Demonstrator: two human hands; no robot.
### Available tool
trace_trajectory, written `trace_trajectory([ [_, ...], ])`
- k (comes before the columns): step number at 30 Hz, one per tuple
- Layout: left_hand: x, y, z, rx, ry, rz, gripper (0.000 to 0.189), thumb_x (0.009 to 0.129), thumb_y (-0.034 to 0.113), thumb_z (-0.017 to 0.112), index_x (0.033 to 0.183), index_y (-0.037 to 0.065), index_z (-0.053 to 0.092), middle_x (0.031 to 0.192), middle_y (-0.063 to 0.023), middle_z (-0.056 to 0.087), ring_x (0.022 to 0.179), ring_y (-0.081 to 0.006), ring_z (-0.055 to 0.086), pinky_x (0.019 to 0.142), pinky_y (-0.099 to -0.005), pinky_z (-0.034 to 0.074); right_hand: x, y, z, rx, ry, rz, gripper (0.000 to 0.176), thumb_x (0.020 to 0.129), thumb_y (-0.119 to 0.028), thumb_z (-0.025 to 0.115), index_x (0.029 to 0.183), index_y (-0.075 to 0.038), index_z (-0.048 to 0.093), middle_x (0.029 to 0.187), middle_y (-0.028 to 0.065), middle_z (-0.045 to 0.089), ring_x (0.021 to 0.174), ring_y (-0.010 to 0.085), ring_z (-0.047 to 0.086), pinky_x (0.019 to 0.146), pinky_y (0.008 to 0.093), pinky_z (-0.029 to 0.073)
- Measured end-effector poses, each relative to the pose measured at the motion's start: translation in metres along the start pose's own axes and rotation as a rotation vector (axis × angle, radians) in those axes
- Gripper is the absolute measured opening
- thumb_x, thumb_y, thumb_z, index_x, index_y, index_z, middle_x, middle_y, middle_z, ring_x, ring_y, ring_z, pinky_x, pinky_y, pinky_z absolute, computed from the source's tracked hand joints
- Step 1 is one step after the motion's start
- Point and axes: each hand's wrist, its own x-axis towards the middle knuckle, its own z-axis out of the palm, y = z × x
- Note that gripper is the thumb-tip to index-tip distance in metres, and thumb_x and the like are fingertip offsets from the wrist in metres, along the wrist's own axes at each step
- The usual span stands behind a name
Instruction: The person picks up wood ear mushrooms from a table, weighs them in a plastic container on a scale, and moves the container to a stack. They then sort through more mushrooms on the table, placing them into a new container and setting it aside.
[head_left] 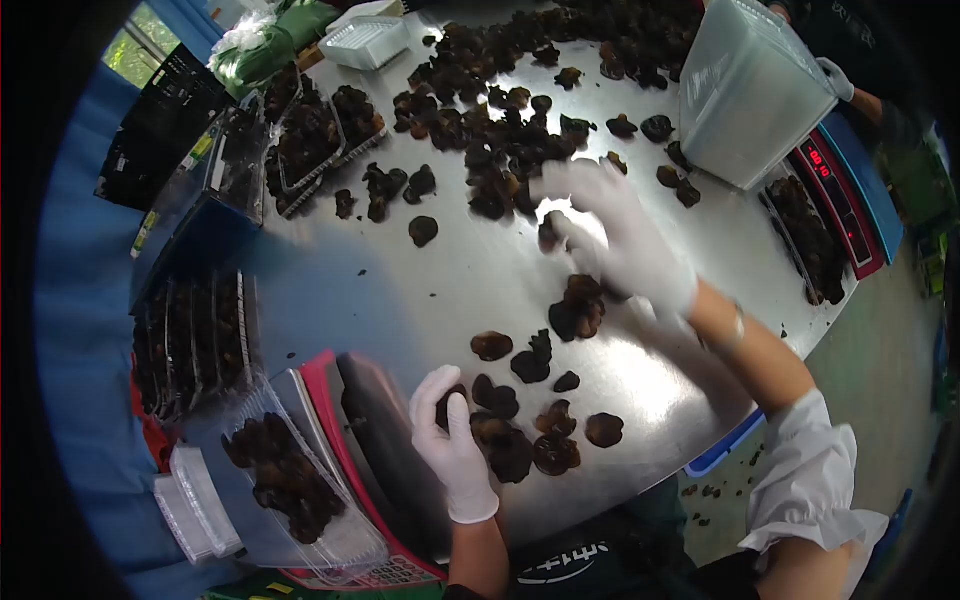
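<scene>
Dark brown, ruffled fungus pieces point(507, 447) lie loose on a metal table. My left hand point(452, 440), in a white glove, has its fingers closed around one dark piece point(452, 404) beside the scale at the lower left. My right hand point(622, 235), also gloved and partly blurred, is over the table's middle, thumb and fingers apart, with a dark piece point(549, 232) by its fingertips; whether it is gripped is unclear. Below that hand sits a clump of fungus point(577, 308). A clear tray filled with fungus point(283, 478) rests at the lower left.
A large heap of fungus point(500, 130) covers the back. Filled clear trays point(195, 335) stand at the left. At the right are a stack of empty containers point(750, 90), a red-framed scale point(838, 195) and another person's gloved hand point(836, 80). Black crates point(165, 125) stand back left.
</scene>
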Motion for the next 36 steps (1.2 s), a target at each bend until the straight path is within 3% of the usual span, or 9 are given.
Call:
trace_trajectory([
  [5,-0.004,-0.001,-0.001,-0.057,0.022,-0.079,0.020,0.093,0.005,0.060,0.110,-0.001,0.070,0.115,-0.0117,0.066,0.113,-0.0237,0.060,0.103,-0.0367,0.044,0.081,0.051,0.061,-0.387,0.246,-0.061,0.074,0.081,-0.050,0.071,0.141,-0.013,0.051,0.144,0.0204,0.048,0.130,0.0390,0.047,0.110,0.0436,0.039],
  [7,-0.004,-0.002,-0.001,-0.045,0.018,-0.070,0.020,0.093,0.004,0.060,0.109,-0.001,0.070,0.115,-0.0110,0.066,0.113,-0.0229,0.060,0.103,-0.0361,0.044,0.092,0.048,0.065,-0.145,-0.254,-0.021,0.062,0.081,-0.039,0.072,0.135,-0.016,0.055,0.145,0.0163,0.048,0.122,0.0377,0.052,0.103,0.0492,0.044],
  [11,-0.003,0.003,-0.002,-0.076,0.033,-0.097,0.020,0.093,0.003,0.059,0.109,-0.001,0.069,0.115,-0.0111,0.065,0.113,-0.0227,0.059,0.103,-0.0358,0.044,0.048,0.019,0.054,0.032,-0.327,-0.381,0.041,0.087,-0.027,0.067,0.124,-0.011,0.064,0.133,0.0161,0.058,0.114,0.0340,0.059,0.097,0.0419,0.048],
  [13,-0.003,0.004,-0.002,-0.087,0.030,-0.096,0.020,0.093,0.003,0.059,0.109,-0.002,0.069,0.115,-0.0113,0.065,0.113,-0.0227,0.059,0.103,-0.0357,0.044,0.028,-0.017,0.003,0.538,-0.651,0.078,0.032,0.096,-0.017,0.057,0.124,-0.006,0.065,0.125,0.0112,0.065,0.109,0.0211,0.061,0.098,0.0341,0.048],
  [17,-0.004,0.002,-0.003,-0.085,0.014,-0.067,0.020,0.093,0.003,0.058,0.109,-0.002,0.069,0.116,-0.0119,0.065,0.113,-0.0230,0.059,0.103,-0.0359,0.044,-0.008,0.022,-0.020,0.374,-0.119,0.031,0.032,0.095,-0.014,0.055,0.124,-0.007,0.066,0.118,0.0099,0.069,0.110,0.0209,0.064,0.098,0.0348,0.050],
  [25,-0.003,-0.001,-0.004,-0.051,0.024,-0.025,0.020,0.094,0.004,0.058,0.109,-0.001,0.069,0.114,-0.0112,0.067,0.111,-0.0222,0.060,0.102,-0.0352,0.044,-0.092,-0.016,-0.005,0.114,-0.314,-0.131,0.031,0.080,-0.004,0.068,0.110,-0.010,0.065,0.090,0.0089,0.062,0.087,0.0276,0.063,0.080,0.0387,0.051],
  [30,-0.003,-0.002,-0.005,-0.067,0.034,-0.059,0.020,0.094,0.004,0.057,0.109,-0.001,0.069,0.114,-0.0105,0.067,0.111,-0.0214,0.061,0.101,-0.0341,0.044,-0.089,0.007,-0.043,0.513,-0.301,0.301,0.017,0.080,-0.009,0.078,0.096,-0.007,0.074,0.069,-0.0051,0.055,0.066,0.0040,0.049,0.063,0.0230,0.044],
  [33,-0.003,-0.002,-0.005,-0.115,0.038,-0.078,0.020,0.094,0.003,0.057,0.110,-0.001,0.069,0.114,-0.0106,0.067,0.110,-0.0217,0.061,0.101,-0.0337,0.044,-0.089,0.017,-0.061,0.620,-0.226,0.429,0.012,0.085,-0.006,0.072,0.097,-0.004,0.073,0.078,-0.0037,0.063,0.073,0.0051,0.055,0.073,0.0228,0.047],
  [36,-0.003,0.001,-0.005,-0.139,0.036,-0.106,0.020,0.094,0.003,0.057,0.110,-0.001,0.069,0.115,-0.0109,0.066,0.112,-0.0220,0.060,0.102,-0.0340,0.044,-0.091,0.047,-0.067,0.820,0.182,0.390,0.012,0.091,-0.004,0.063,0.103,-0.003,0.067,0.102,0.0044,0.069,0.094,0.0102,0.062,0.090,0.0275,0.050],
])
